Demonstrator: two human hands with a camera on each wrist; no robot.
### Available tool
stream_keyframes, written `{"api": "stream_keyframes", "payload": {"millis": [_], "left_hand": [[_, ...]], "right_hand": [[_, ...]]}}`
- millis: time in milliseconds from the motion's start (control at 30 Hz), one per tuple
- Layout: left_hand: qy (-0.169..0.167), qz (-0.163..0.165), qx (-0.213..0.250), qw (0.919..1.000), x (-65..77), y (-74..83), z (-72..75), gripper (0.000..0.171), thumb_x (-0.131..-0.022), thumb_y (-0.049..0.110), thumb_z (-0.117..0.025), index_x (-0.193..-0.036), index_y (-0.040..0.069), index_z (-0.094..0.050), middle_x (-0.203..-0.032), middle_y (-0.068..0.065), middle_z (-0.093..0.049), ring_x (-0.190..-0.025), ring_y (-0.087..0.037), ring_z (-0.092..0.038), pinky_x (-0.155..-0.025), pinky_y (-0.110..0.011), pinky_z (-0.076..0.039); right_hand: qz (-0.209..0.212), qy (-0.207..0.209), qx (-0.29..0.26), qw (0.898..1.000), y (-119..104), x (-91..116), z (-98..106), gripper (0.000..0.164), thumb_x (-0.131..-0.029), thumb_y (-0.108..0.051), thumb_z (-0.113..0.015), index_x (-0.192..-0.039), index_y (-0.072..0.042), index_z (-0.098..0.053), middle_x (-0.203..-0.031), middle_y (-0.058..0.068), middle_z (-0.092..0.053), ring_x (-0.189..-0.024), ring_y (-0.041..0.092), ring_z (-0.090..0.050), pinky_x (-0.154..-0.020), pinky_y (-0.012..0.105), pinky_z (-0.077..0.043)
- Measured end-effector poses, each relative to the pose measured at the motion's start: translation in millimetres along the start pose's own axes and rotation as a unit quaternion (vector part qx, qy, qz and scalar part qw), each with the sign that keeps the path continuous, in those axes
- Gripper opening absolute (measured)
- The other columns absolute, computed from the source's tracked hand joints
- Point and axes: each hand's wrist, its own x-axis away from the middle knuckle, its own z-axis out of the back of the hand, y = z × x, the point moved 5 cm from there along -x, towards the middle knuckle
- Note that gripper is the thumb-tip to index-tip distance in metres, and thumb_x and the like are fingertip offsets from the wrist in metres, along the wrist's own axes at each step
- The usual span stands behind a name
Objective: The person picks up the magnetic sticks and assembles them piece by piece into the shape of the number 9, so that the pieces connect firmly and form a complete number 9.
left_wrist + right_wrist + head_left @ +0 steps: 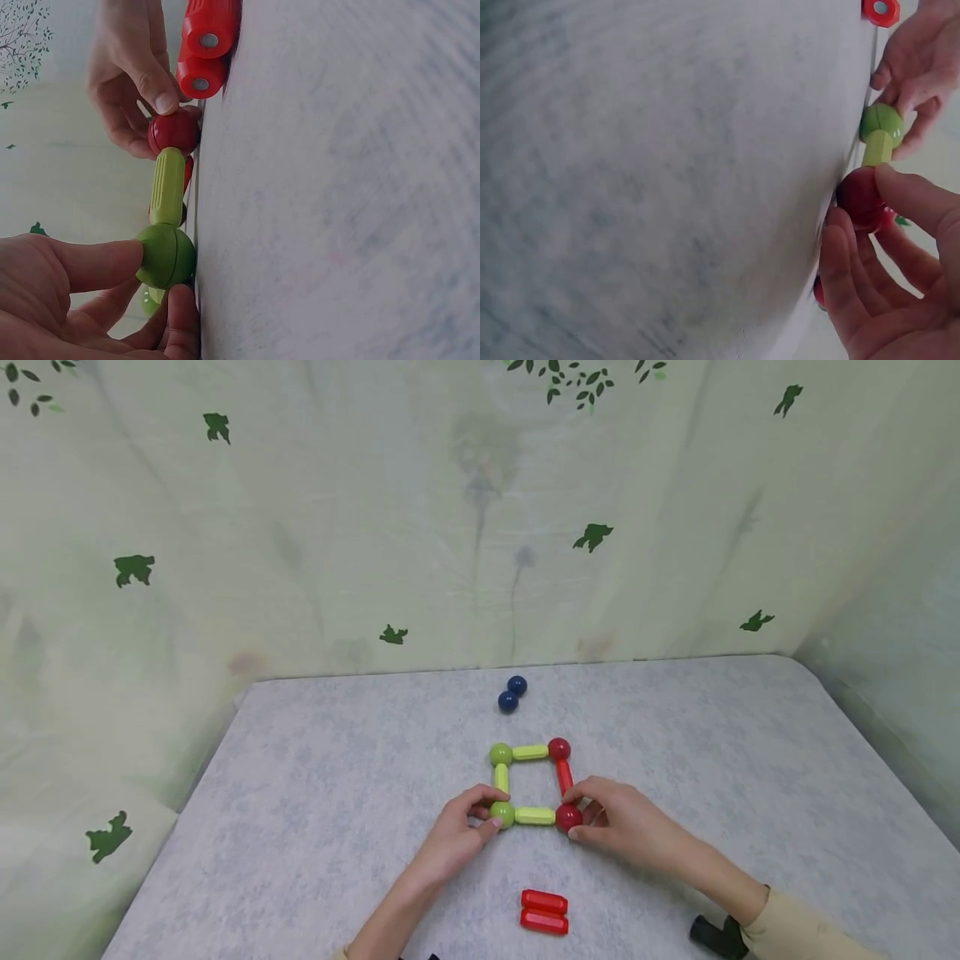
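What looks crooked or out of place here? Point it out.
Nothing stands out. The square of rods and balls lies flat and closed; left hand pinches the green ball, right hand the red ball.

Open grey mottled worktop point(315, 793) lies outward of each grip; two red plastic rods point(544, 912) lie nearer, two dark blue balls point(512, 693) beyond.
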Motion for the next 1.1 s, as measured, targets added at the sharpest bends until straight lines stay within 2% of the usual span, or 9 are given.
{"api": "stream_keyframes", "payload": {"millis": [200, 367, 433, 567, 667, 867, 1100], "left_hand": [[-0.003, 0.003, 0.004, 1.0, 0.1, 0.2, 0.2, 0.03, -0.089, 0.001, -0.064, -0.118, 0.007, -0.065, -0.103, -0.007, -0.058, -0.093, -0.021, -0.05, -0.07, -0.028, -0.046], [-0.003, 0.004, 0.007, 1.0, 0.1, 0.7, 1.5, 0.03, -0.089, 0.0, -0.064, -0.119, 0.007, -0.065, -0.102, -0.007, -0.057, -0.092, -0.022, -0.049, -0.068, -0.027, -0.046], [-0.002, 0.004, 0.007, 1.0, -0.1, 0.5, 2.0, 0.03, -0.089, 0.0, -0.064, -0.119, 0.007, -0.065, -0.102, -0.008, -0.057, -0.092, -0.022, -0.049, -0.068, -0.027, -0.046], [-0.001, 0.005, 0.007, 1.0, 0.1, 0.3, 1.7, 0.03, -0.089, 0.0, -0.064, -0.118, 0.007, -0.065, -0.103, -0.008, -0.057, -0.093, -0.022, -0.049, -0.069, -0.028, -0.046], [-0.002, 0.008, 0.008, 0.9999, 0.3, 0.0, 1.1, 0.03, -0.089, 0.0, -0.065, -0.118, 0.007, -0.066, -0.103, -0.008, -0.057, -0.093, -0.022, -0.049, -0.069, -0.029, -0.046], [-0.002, 0.009, 0.015, 0.9998, -0.5, -1.1, 0.4, 0.03, -0.09, 0.002, -0.065, -0.119, 0.007, -0.066, -0.102, -0.008, -0.058, -0.092, -0.022, -0.049, -0.068, -0.028, -0.046], [0.008, 0.014, 0.026, 0.9995, -3.7, -5.1, -0.9, 0.03, -0.089, 0.001, -0.066, -0.119, 0.006, -0.065, -0.101, -0.007, -0.058, -0.091, -0.021, -0.049, -0.067, -0.026, -0.044]], "right_hand": [[-0.025, 0.015, 0.0, 1.0, 2.4, -1.7, 2.9, 0.028, -0.086, -0.017, -0.077, -0.112, -0.021, -0.066, -0.098, -0.013, -0.063, -0.086, 0.009, -0.06, -0.074, 0.027, -0.052], [-0.05, 0.08, -0.009, 0.995, 7.5, -14.8, 15.3, 0.018, -0.09, -0.015, -0.071, -0.108, -0.013, -0.068, -0.093, -0.007, -0.066, -0.082, 0.011, -0.062, -0.071, 0.027, -0.052], [-0.071, 0.09, -0.016, 0.993, 9.7, -23.1, 17.4, 0.017, -0.09, -0.016, -0.071, -0.106, -0.01, -0.069, -0.088, -0.004, -0.066, -0.077, 0.012, -0.061, -0.067, 0.028, -0.052], [-0.122, 0.076, -0.029, 0.989, 13.7, -37.8, 14.5, 0.022, -0.088, -0.022, -0.074, -0.103, -0.006, -0.069, -0.073, -0.001, -0.063, -0.063, 0.014, -0.057, -0.057, 0.03, -0.047], [-0.143, 0.067, -0.034, 0.987, 15.8, -44.6, 12.1, 0.022, -0.086, -0.021, -0.076, -0.099, -0.005, -0.068, -0.066, 0.0, -0.062, -0.056, 0.016, -0.055, -0.054, 0.03, -0.045], [-0.163, 0.05, -0.073, 0.983, 22.4, -50.1, 11.5, 0.016, -0.087, -0.02, -0.075, -0.092, -0.006, -0.069, -0.069, 0.001, -0.066, -0.057, 0.017, -0.056, -0.056, 0.03, -0.049], [-0.174, 0.032, -0.103, 0.979, 24.9, -49.8, 11.5, 0.017, -0.089, -0.021, -0.073, -0.091, -0.005, -0.068, -0.065, 0.003, -0.059, -0.058, 0.016, -0.053, -0.056, 0.028, -0.046]]}}
